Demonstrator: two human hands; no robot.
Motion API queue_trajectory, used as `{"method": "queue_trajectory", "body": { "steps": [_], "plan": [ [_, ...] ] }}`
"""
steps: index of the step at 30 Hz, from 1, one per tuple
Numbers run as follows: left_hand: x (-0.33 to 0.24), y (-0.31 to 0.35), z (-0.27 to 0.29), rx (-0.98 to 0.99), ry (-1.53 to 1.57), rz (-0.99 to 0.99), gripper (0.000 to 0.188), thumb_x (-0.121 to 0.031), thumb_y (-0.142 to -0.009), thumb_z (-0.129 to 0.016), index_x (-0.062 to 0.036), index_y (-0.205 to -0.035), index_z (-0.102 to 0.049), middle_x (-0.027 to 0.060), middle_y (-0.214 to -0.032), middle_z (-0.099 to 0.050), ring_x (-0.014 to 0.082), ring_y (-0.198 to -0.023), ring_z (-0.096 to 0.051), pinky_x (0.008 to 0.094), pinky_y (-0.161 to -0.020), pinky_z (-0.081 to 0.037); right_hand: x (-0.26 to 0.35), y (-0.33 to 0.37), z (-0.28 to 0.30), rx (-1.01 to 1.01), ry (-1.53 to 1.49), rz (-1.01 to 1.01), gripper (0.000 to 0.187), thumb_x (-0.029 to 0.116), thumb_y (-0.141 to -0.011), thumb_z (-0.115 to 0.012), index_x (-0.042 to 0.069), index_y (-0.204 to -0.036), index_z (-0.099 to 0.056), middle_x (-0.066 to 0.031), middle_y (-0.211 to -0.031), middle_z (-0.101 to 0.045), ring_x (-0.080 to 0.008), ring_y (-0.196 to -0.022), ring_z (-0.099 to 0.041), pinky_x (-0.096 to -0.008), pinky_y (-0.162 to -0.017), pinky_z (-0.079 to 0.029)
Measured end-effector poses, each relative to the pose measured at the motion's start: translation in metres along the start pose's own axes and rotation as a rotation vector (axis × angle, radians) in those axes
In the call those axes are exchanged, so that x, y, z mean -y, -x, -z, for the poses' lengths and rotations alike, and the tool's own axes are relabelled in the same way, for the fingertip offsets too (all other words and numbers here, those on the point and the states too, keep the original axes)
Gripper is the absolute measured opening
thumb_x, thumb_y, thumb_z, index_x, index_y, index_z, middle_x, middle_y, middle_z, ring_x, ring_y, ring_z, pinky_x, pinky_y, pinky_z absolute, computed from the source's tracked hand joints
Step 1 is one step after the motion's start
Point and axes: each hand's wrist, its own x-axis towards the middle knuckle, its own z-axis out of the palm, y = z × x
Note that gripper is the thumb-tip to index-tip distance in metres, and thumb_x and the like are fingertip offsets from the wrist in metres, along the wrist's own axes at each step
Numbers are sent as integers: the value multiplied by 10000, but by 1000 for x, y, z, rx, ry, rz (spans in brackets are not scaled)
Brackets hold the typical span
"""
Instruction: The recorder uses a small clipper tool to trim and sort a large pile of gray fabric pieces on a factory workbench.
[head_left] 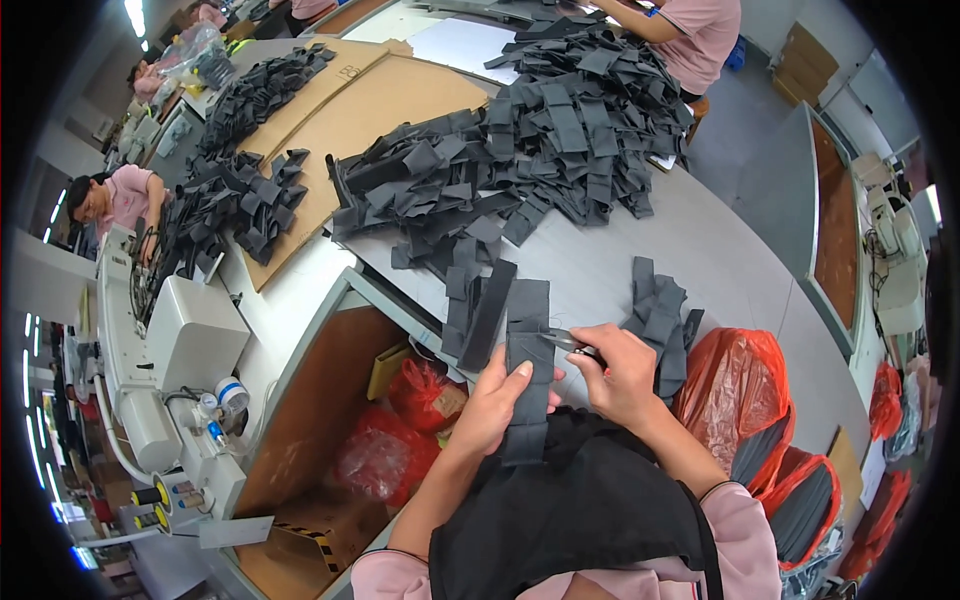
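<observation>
My left hand (497,398) grips a dark grey fabric strip (528,345) above my lap, its thumb lying across the front. The strip is made of overlapping sewn sections, and its lower end hangs over my black apron (570,505). In my right hand (622,375) is a pair of small thread snips (566,340), with the blades at the right edge of the strip. Fine loose threads stick out near the blade tips. Just left of the held strip, more grey strips (478,315) lie at the table edge. Another small bunch of strips (657,310) rests beyond my right hand.
A large heap of grey strips (570,130) covers the far table, beside brown cardboard (400,100). A sewing machine (190,335) stands at left. Red plastic bags (735,385) sit to my right, others (385,450) in the compartment below. Co-workers (690,35) sit at the far side and left.
</observation>
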Motion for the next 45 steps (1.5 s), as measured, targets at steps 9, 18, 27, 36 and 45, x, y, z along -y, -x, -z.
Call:
{"method": "queue_trajectory", "body": {
  "steps": [9, 18, 27, 36, 45],
  "plan": [
    [1, 5, -4, 4, -33, 16, 274, -130, -961, -380, -36, -1217, -356, 121, -982, -581, 140, -728, -596, 265, -668, -512, 0, -4, -1, 56, 155, 188, 271, 62, -652, -704, 50, -909, -620, -35, -791, -545, -169, -546, -515, -278, -493, -396],
    [0, 4, -6, 58, -62, 8, 305, -166, -949, -409, -19, -1210, -350, 157, -949, -583, 181, -724, -614, 300, -665, -528, -5, -9, 4, 136, 42, 221, 277, 62, -656, -701, 39, -919, -617, -45, -743, -542, -175, -554, -542, -287, -469, -405],
    [1, 3, -6, 57, -75, 22, 300, -165, -949, -404, -17, -1206, -360, 155, -934, -585, 183, -710, -614, 297, -657, -529, -10, -3, -2, 98, 60, 240, 261, 66, -666, -700, 39, -914, -623, -41, -734, -545, -168, -553, -545, -293, -471, -416],
    [9, -1, 1, 2, -124, -8, 285, -148, -951, -401, -8, -1197, -368, 163, -964, -590, 181, -722, -619, 297, -657, -531, 3, 7, 2, -48, -145, -99, 258, 14, -676, -696, 28, -919, -609, -59, -727, -521, -154, -576, -510, -266, -479, -399],
    [35, 15, 9, 50, 104, 100, 403, -320, -959, -406, -45, -1239, -317, 153, -1002, -564, 220, -820, -630, 361, -711, -550, 3, 32, -23, 56, -206, -269, 320, -132, -553, -632, 39, -818, -577, -28, -652, -455, -127, -545, -415, -255, -487, -346]
  ]
}}
